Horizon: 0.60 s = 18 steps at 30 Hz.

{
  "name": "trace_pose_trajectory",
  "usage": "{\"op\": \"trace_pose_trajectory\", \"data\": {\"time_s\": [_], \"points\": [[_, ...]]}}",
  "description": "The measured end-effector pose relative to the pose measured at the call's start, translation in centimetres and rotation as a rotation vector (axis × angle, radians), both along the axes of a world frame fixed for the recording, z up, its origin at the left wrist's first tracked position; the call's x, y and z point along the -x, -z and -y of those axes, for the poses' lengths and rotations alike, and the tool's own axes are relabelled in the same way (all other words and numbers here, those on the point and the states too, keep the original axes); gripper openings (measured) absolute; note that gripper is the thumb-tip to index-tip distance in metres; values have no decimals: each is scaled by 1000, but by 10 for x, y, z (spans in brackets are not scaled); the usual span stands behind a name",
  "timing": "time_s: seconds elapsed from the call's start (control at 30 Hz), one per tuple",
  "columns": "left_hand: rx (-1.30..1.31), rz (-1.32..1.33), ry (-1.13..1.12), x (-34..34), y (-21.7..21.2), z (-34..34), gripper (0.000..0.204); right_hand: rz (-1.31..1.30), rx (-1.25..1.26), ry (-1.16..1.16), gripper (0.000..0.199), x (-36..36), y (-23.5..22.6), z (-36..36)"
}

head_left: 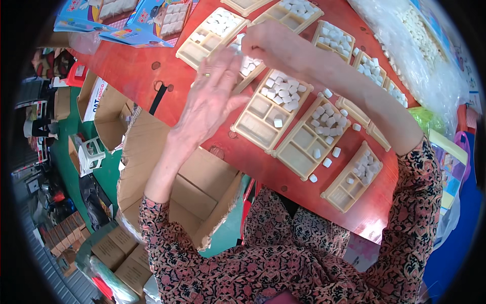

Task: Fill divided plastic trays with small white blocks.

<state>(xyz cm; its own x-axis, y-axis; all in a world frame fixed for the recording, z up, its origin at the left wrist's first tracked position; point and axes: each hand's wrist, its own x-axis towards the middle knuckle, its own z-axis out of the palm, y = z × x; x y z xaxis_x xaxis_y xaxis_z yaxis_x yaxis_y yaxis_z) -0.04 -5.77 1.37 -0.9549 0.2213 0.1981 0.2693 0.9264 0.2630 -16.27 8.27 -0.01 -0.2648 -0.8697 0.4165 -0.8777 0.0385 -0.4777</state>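
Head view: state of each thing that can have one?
Left hand, open, fingers extended
Right hand, curled; contents hidden
Trays, several partly filled
White cubes, some loose, others in trays
Large carton, open
Clear bag, white pieces inside; opening unclear

L hand point(207, 99) upper ctr-left of frame, back up, fingers point(223, 66) extended, thumb point(237, 103) out to R; L forearm point(171, 164) rises from lower L. R hand point(266, 43) top ctr, curled, fingertips hidden; R forearm point(354, 93) slants up-left from R side.
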Motion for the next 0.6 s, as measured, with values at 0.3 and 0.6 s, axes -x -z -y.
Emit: {"op": "trace_pose_trajectory", "data": {"time_s": [0.3,0.6], "points": [[-258,-224,-471,-29,-3,62,17,121,-390,33,8,-15,-38,-60],[-153,-232,-210,-5,-13,40,12,-112,-189,-5,15,-16,-17,-62]]}}
